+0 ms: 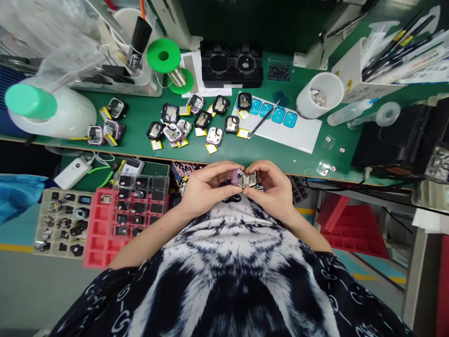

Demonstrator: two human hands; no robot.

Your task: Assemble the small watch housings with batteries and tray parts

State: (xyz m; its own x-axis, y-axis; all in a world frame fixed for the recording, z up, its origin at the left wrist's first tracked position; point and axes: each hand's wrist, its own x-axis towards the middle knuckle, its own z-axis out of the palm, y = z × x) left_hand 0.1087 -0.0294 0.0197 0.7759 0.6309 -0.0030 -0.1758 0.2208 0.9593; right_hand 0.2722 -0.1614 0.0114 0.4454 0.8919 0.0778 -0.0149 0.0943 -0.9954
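Note:
Both of my hands meet just in front of the bench edge, close to my body. My left hand (214, 184) is closed around a purple watch case (236, 178), its open inside turned toward the right. Between the fingers of my right hand (270, 186) is a small pale and dark watch part (251, 178), held right beside the case. Whether the two pieces are joined cannot be made out. On the green bench beyond lie several open watch cases (202, 120), black, purple and white, many with yellow-edged tabs.
A white sheet with blue stickers (300, 135) bears a pen-like tool (264, 120). Behind stand a green solder spool (163, 55), a black fixture (231, 64) and a white cup (320, 95). A large bottle (52, 110) is at left. Parts trays (94, 234) sit below the bench.

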